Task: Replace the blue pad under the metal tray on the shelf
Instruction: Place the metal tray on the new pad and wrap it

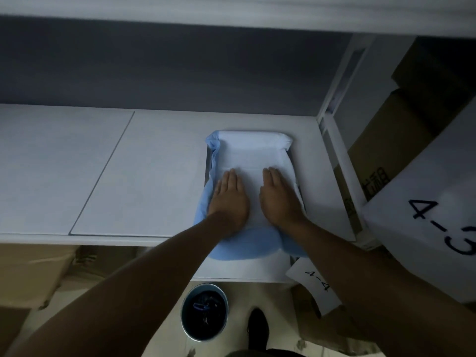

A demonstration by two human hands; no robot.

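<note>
Round metal bin (pixel 204 311) at bottom centre. Left hand (pixel 229 199), right hand (pixel 279 197) flat, fingers straight, pressing blue-backed white pad (pixel 253 155) into shallow metal tray (pixel 206 166) on white shelf (pixel 103 171). Smooth outward toward corners, tuck overhanging edges evenly.

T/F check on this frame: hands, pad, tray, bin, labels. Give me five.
1. Both hands lie flat on the pad. True: the left hand and right hand press the pad with straight fingers.
2. The pad lies flat under the metal tray. False: it is draped over the metal tray, white side up, blue edges spilling over.
3. A bin stands on the floor below the shelf. True: the bin is below the shelf.
4. The bin is empty. False: dark items lie inside.
5. The hanging paper label reads 4-3. False: the paper label reads 4-4.
</note>
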